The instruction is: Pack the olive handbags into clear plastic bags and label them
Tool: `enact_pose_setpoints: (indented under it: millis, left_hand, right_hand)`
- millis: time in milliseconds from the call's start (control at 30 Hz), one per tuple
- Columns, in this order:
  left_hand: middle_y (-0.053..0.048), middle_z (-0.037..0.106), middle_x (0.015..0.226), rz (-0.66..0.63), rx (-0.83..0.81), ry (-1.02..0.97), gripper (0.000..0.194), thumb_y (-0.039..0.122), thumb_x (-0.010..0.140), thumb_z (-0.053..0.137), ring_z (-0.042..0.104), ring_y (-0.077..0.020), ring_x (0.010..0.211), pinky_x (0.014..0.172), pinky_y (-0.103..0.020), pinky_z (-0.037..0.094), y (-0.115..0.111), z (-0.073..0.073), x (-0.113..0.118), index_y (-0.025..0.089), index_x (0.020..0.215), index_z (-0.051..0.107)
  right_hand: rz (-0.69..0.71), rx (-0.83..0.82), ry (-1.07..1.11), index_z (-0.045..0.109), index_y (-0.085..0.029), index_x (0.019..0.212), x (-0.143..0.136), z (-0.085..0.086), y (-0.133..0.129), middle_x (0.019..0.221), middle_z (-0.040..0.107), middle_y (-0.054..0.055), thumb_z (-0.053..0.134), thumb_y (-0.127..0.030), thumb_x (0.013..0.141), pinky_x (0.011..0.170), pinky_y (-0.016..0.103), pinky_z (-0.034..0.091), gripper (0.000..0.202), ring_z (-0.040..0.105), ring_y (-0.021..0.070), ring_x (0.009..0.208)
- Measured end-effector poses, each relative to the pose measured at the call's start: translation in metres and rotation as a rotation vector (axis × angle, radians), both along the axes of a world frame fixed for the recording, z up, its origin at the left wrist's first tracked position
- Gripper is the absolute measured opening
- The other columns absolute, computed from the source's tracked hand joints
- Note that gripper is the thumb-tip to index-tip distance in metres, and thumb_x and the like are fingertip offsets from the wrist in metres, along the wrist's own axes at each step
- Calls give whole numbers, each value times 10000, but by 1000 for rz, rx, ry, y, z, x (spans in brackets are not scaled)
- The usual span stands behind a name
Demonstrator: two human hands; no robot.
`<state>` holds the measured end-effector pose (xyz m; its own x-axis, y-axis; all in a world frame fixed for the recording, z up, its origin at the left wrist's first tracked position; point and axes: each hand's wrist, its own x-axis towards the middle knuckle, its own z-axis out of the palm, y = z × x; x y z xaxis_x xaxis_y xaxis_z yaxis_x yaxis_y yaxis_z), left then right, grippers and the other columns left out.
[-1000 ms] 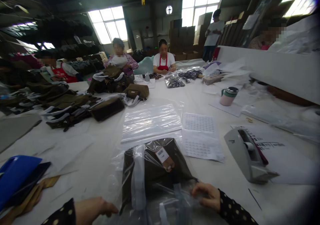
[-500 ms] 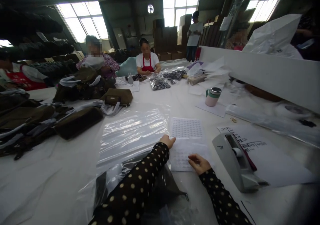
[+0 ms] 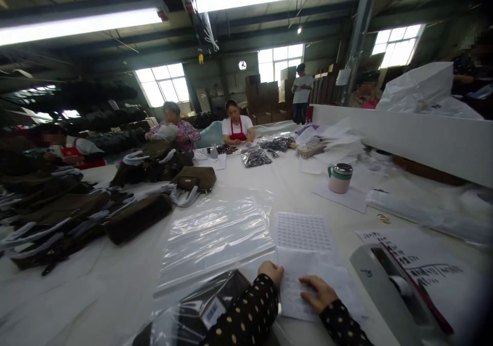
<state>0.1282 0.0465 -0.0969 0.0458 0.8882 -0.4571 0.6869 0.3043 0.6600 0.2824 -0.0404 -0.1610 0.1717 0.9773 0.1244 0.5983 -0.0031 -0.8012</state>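
Head view shows us the dark brown bag [image 3: 192, 316] at the near edge of the desk [image 3: 96, 289], partly hidden by our left sleeve, its paper tag [image 3: 212, 312] visible under glossy clear plastic. Our left hand [image 3: 271, 273] is drawn in narrow at the left edge of the lower sheet [image 3: 308, 262]; whether it pinches anything, we cannot tell. Our right hand [image 3: 319, 292] is loosely spread over the same sheet, with a gap between thumb and fingers and nothing seen in it.

As we judge it, covering this bag looks largely done, though we cannot see whether the plastic is closed. The heap of brown bags [image 3: 69, 207] on the left seems left over, showing no such clear cover.

We count one covered bag, one tag, two overlapping sheets, the upper sheet [image 3: 304, 230] printed in rows, one handwritten paper [image 3: 442, 287], one tape dispenser [image 3: 375, 276], one mug [image 3: 340, 179] and apparently two gold-coloured rings [image 3: 383, 218]. The flat clear plastic bags [image 3: 219, 233] and the heap overlap too much for us to count.
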Motion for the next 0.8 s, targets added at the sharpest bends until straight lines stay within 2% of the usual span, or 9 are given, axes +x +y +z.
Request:
enact_pose_setpoints:
  millis: [100,167,300,433,533,667,800]
  left_hand:
    - [-35,638,595,44,-10,-46,105,295,633,642,621,-222,599,556,-324,475,-19,1,3,215,697,619]
    - [-24,629,565,51,-15,-76,104,279,595,680,615,-217,591,542,-315,473,-28,0,4,222,663,624]
    - [-31,605,521,39,-28,-144,106,239,579,693,617,-219,641,609,-305,471,-33,-4,2,195,535,607]
    - [-26,635,591,50,-56,-261,116,289,614,673,617,-196,665,604,-270,463,-20,-10,-5,188,667,648]
    - [-24,629,588,61,-67,-371,177,340,618,676,606,-176,646,573,-247,453,-11,-9,-6,176,666,633]
    - [-9,583,546,65,-69,-533,253,385,635,665,558,-132,546,518,-228,434,-16,-5,1,148,632,578]
    - [-3,596,607,46,-79,-684,303,401,652,650,551,-107,531,530,-218,441,-28,2,6,142,788,569]
  right_hand:
    - [13,-23,6,663,-238,863,10,-8,-1,909,671,64,557,-348,606,830,399,479,299,612,252,880]
    - [30,-53,28,661,-247,871,15,-3,-5,908,674,53,565,-343,592,801,383,495,311,621,246,861]
    - [54,-40,7,657,-234,881,14,26,-15,867,677,45,568,-302,607,701,359,518,296,632,221,773]
    - [57,31,-101,653,-223,877,8,49,-11,843,669,33,552,-252,664,671,326,511,238,611,182,725]
    - [29,58,-146,656,-220,861,2,50,-3,850,664,31,576,-233,678,725,336,500,200,596,187,770]
    - [-17,135,-211,653,-236,907,-7,47,8,912,654,46,605,-242,693,818,375,472,220,575,224,881]
    - [-40,187,-273,654,-213,947,-13,50,15,910,643,75,616,-275,714,823,376,466,244,562,239,884]
